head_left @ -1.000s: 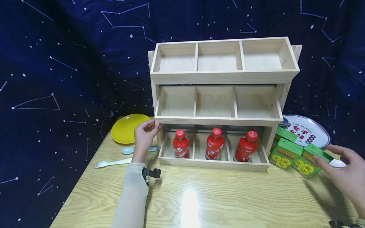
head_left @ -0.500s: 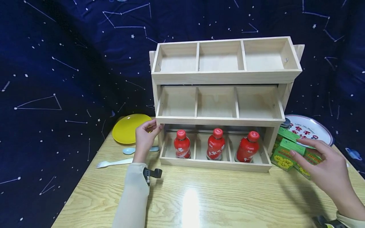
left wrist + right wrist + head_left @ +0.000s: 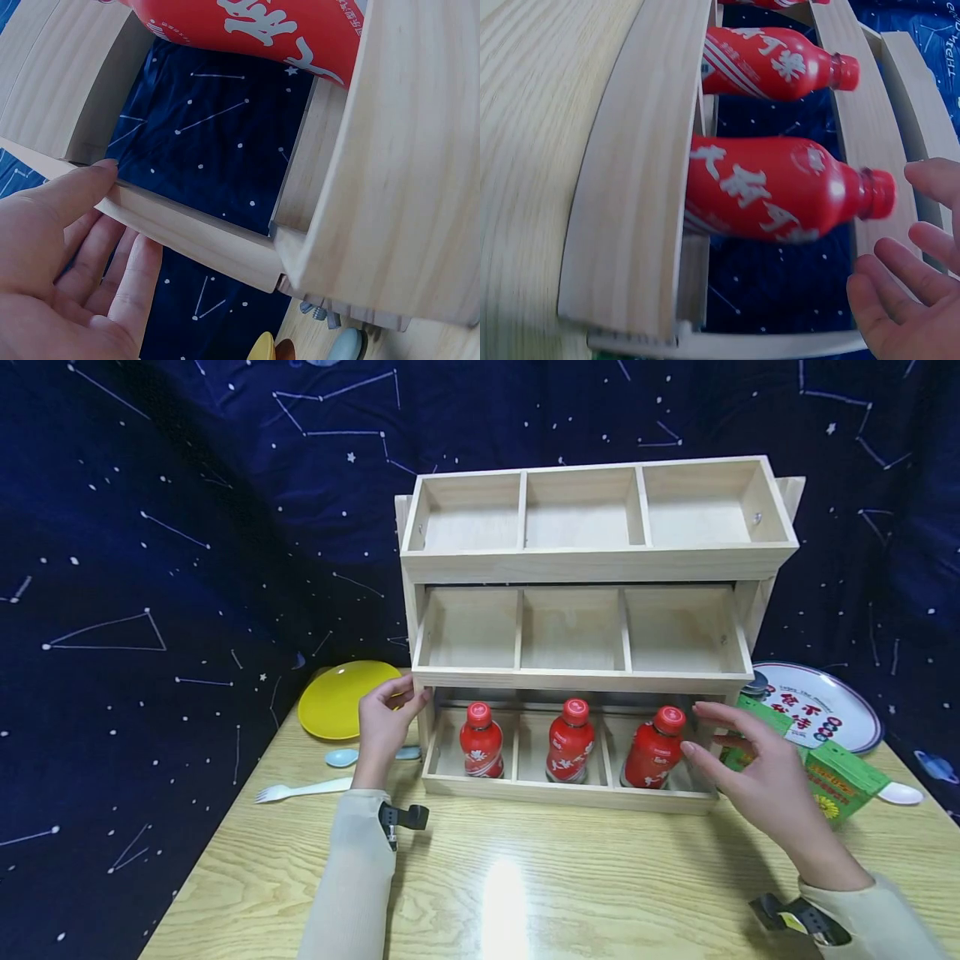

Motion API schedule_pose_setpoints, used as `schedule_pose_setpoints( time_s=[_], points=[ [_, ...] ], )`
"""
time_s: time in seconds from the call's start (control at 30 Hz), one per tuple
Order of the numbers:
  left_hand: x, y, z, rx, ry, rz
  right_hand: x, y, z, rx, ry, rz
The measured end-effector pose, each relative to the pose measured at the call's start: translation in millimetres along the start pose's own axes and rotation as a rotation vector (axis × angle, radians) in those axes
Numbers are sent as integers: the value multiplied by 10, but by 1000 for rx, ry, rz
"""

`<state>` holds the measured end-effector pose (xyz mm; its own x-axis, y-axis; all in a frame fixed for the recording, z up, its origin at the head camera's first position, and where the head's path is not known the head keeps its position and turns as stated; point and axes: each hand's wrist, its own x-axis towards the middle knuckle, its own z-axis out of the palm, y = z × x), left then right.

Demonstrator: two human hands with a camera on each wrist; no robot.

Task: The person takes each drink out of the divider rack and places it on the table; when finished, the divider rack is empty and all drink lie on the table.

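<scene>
A three-tier wooden rack [image 3: 592, 564] stands on the table, its two upper tiers bare. Three red bottles stand in the bottom tier: left [image 3: 481, 741], middle [image 3: 569, 741], right [image 3: 654, 749]. My left hand [image 3: 408, 697] rests with straight fingers against the rack's left side post; in the left wrist view the left hand [image 3: 112, 202] has its thumb on the wooden edge [image 3: 405, 165]. My right hand [image 3: 701, 735] hovers open, fingers spread, just right of the right bottle [image 3: 780, 187]. In the right wrist view the right hand [image 3: 900, 247] is close to the cap and apart from it.
Green boxes [image 3: 832, 777] lie right of the rack, partly behind my right hand. A printed white plate [image 3: 817, 706] and a white spoon [image 3: 900, 793] sit far right. Left of the rack are a yellow plate [image 3: 341, 697], a blue spoon [image 3: 341, 757] and a white fork [image 3: 296, 791].
My right hand has moved left from the green boxes to the right end of the bottom tier, beside the right bottle. The left hand has stayed at the side post.
</scene>
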<state>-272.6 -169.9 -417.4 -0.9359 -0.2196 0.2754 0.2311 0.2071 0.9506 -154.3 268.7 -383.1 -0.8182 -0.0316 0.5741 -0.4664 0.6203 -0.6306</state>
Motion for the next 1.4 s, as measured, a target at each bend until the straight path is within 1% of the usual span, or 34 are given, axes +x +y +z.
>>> schedule_pose_setpoints(
  time_s=[0.1, 0.23, 0.37, 0.5, 0.63, 0.77, 0.87, 0.93, 1.1, 1.17, 1.33, 1.4],
  points=[
    [-3, -8, -1, -1, 0, 0, 30, -7, 89, 4, -16, 8],
    [-9, -7, -2, 0, 2, 2, 55, -13, 186, -3, -8, 13],
    [-7, 0, -4, 1, 0, 5, 74, 0, 262, -19, 0, 34],
    [-4, 2, -7, 0, -5, -9, 76, 15, 319, -35, -6, 54],
    [1, 3, -11, 0, -6, -19, 92, 23, 355, -7, 19, 49],
    [4, 5, -11, 5, 3, -9, 121, 22, 366, 20, 61, 37],
    [3, 1, -14, 12, 2, -6, 131, -2, 352, 19, 92, 29],
    [0, 2, -14, 12, 2, -9, 140, -35, 326, 42, 114, 14],
    [-5, 14, -15, 6, 2, -19, 179, -133, 208, 108, 181, -70],
    [-3, 20, -15, 4, -1, -21, 182, -173, 143, 111, 199, -86],
    [-3, 19, -8, -4, -3, -30, 135, -283, -17, 145, 205, -93],
    [-3, 13, -8, -5, -3, -30, 95, -325, -72, 147, 199, -79]
  ],
)
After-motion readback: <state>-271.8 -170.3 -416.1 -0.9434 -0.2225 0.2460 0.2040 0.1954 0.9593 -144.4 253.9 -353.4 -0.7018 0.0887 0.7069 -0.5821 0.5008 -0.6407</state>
